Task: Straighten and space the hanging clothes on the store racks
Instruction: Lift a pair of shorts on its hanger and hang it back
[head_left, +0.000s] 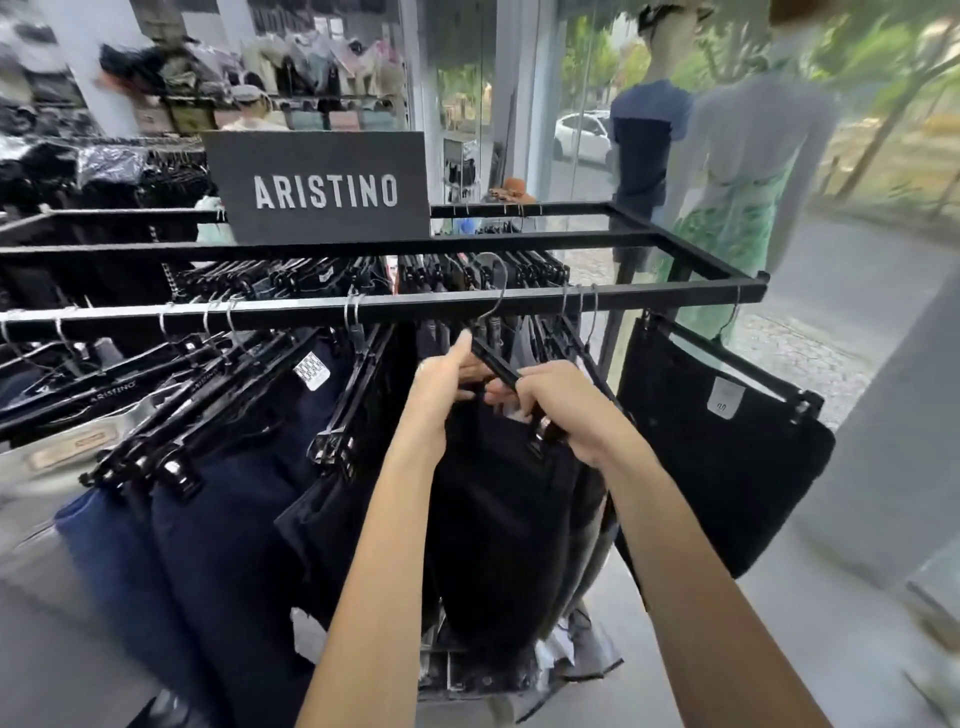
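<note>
A black metal rack (467, 306) carries many dark trousers on black clip hangers. Both my hands hold one black clip hanger (496, 364) that bears a pair of black trousers (493, 519), just under the front rail. My left hand (447, 384) grips the hanger's upper part and the waistband. My right hand (561, 405) grips the hanger's lower end by its clip. The hanger's metal hook reaches up to the rail. Navy trousers (223, 519) hang tilted to the left. Another black garment (722, 441) hangs apart at the rail's right end.
A black sign reading ARISTINO (324, 189) stands on the rack's top. Two dressed mannequins (727, 171) stand by the shop window at the right. More racks and shelves of clothes (104, 171) fill the back left. Grey floor lies to the right.
</note>
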